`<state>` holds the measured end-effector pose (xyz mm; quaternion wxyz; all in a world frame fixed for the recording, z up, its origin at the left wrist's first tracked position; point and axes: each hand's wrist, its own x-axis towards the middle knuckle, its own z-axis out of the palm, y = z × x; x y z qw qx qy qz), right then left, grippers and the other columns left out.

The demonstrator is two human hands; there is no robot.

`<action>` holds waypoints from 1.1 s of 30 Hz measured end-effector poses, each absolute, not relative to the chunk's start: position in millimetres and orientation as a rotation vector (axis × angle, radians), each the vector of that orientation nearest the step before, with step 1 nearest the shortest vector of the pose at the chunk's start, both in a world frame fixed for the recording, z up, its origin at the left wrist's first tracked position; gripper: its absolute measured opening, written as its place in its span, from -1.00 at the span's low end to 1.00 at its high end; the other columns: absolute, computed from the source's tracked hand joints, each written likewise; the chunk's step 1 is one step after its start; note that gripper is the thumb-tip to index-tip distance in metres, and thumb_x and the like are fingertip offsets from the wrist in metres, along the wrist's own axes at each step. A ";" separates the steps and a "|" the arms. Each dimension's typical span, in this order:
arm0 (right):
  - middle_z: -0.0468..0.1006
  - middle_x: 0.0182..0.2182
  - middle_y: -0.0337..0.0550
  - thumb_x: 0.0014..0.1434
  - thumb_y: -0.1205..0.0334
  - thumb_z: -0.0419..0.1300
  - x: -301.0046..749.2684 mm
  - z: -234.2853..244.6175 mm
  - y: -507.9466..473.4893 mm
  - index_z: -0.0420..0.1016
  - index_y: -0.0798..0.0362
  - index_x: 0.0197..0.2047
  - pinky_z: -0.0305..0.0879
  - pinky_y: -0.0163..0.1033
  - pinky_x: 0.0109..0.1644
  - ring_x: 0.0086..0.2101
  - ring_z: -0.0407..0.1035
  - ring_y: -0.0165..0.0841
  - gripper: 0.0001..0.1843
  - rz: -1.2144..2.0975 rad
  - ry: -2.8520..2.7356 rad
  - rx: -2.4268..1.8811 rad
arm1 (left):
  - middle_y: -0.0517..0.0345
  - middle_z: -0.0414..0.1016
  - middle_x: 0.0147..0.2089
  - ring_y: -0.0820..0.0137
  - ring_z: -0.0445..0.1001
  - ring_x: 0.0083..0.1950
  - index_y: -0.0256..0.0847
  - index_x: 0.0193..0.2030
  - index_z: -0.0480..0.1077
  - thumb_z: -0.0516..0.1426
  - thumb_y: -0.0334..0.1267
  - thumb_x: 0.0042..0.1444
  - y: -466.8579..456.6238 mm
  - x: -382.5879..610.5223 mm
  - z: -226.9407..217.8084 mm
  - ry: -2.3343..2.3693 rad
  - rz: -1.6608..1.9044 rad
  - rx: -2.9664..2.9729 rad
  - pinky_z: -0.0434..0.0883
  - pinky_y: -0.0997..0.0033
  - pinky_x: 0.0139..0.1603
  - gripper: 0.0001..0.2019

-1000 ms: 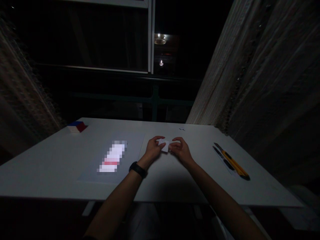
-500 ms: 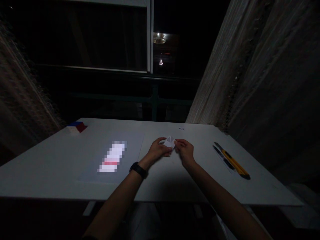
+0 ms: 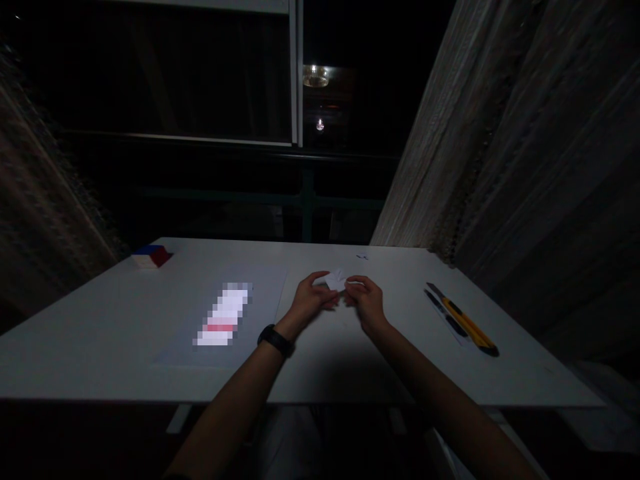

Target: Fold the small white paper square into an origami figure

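Observation:
A small folded piece of white paper is held just above the middle of the table, its creases showing faintly. My left hand pinches it from the left, thumb along the near edge and index finger behind; a black watch is on that wrist. At the paper's right edge my right hand is closed, thumb and fingertips meeting on the edge. In the dim light the exact fingertip contact is hard to make out.
The white table carries a large paper sheet with a blurred bright screen at left. A coloured cube stands at the far left. A yellow cutter and a dark pen lie right. Tiny scraps lie behind.
The folded paper has turned in my hands; the triangular facets facing me have given way to a flatter face. Both hands have shifted slightly left.

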<state>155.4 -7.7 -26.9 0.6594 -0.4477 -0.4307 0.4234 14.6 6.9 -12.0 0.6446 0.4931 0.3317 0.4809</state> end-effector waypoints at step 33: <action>0.27 -0.70 -0.38 -0.26 0.21 0.31 154.2 -22.1 -13.2 0.48 0.08 -0.24 0.10 -0.36 -0.59 -0.67 0.14 -0.53 -0.58 1.144 -1.255 -0.957 | 0.20 0.28 -0.68 0.56 0.21 -0.66 -0.34 -0.58 0.32 0.11 0.02 -0.10 13.6 8.4 -11.1 0.995 1.186 1.360 0.11 0.58 -0.65 -0.62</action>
